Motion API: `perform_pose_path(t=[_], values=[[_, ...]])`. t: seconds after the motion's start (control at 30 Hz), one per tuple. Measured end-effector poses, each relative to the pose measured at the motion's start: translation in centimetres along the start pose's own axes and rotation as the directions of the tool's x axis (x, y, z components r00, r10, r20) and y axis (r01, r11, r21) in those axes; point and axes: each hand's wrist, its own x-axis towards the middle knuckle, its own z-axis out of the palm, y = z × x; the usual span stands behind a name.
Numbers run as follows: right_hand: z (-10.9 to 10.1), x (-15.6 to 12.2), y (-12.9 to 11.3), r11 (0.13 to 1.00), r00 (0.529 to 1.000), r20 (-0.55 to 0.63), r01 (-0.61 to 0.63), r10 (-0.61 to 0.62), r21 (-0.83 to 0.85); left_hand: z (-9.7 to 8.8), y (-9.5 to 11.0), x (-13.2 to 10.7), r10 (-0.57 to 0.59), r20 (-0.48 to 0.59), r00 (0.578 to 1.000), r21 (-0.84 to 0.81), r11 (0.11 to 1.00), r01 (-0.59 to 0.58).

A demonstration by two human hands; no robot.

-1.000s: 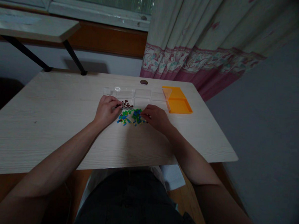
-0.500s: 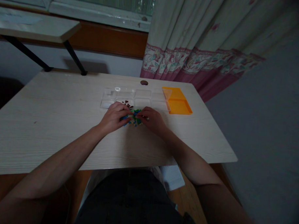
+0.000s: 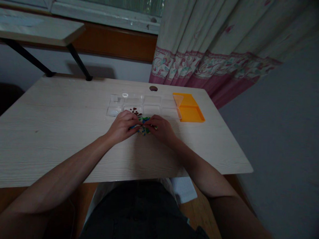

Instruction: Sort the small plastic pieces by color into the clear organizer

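Observation:
A small pile of tiny blue, green and yellow pieces (image 3: 143, 130) lies on the table between my two hands. My left hand (image 3: 124, 126) reaches in from the left, its thumb and fingers drawn together over the pile. From the right, my right hand (image 3: 161, 128) meets it, fingertips pinched close to the left ones. Whatever sits in the fingertips is too small to make out. Just beyond the left hand, small dark red-brown pieces (image 3: 135, 111) lie in a front compartment of the clear plastic compartment tray (image 3: 152, 100).
An open orange plastic case (image 3: 192, 113) lies by the tray's right end. Behind are a round hole (image 3: 153, 88) in the table (image 3: 65, 130), a raised shelf (image 3: 39, 28) on black legs at the left, and a curtain (image 3: 193, 47).
Both hands stay over the pile. The right fingertips have shifted slightly left and closed in on the left ones.

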Motion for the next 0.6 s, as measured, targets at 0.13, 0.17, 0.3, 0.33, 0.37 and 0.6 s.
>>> perform_pose_path(t=[0.13,0.17,0.3,0.33,0.37,0.6], values=[[0.05,-0.03,0.01,1.000,1.000,-0.009,-0.007,0.007,0.021,-0.14,0.14,0.04,-0.007,0.000,1.000,-0.001,1.000,0.007],[0.06,-0.05,0.02,1.000,1.000,-0.012,-0.009,0.010,0.024,-0.17,0.18,0.05,-0.011,0.000,1.000,-0.003,1.000,0.011],[0.13,-0.10,0.07,0.999,1.000,-0.024,-0.001,0.001,0.032,-0.24,0.24,0.06,-0.017,-0.011,1.000,-0.004,1.000,0.017],[0.14,-0.10,0.09,0.999,1.000,-0.023,0.006,-0.006,0.033,-0.24,0.23,0.05,-0.014,-0.013,1.000,-0.002,1.000,0.014],[0.14,-0.10,0.09,0.999,1.000,-0.022,0.012,-0.012,0.035,-0.23,0.20,0.05,-0.010,-0.014,1.000,0.000,1.000,0.010],[0.20,-0.04,0.09,0.999,1.000,-0.003,0.007,-0.007,0.045,-0.16,0.04,0.06,-0.014,-0.007,1.000,0.005,1.000,0.014]])
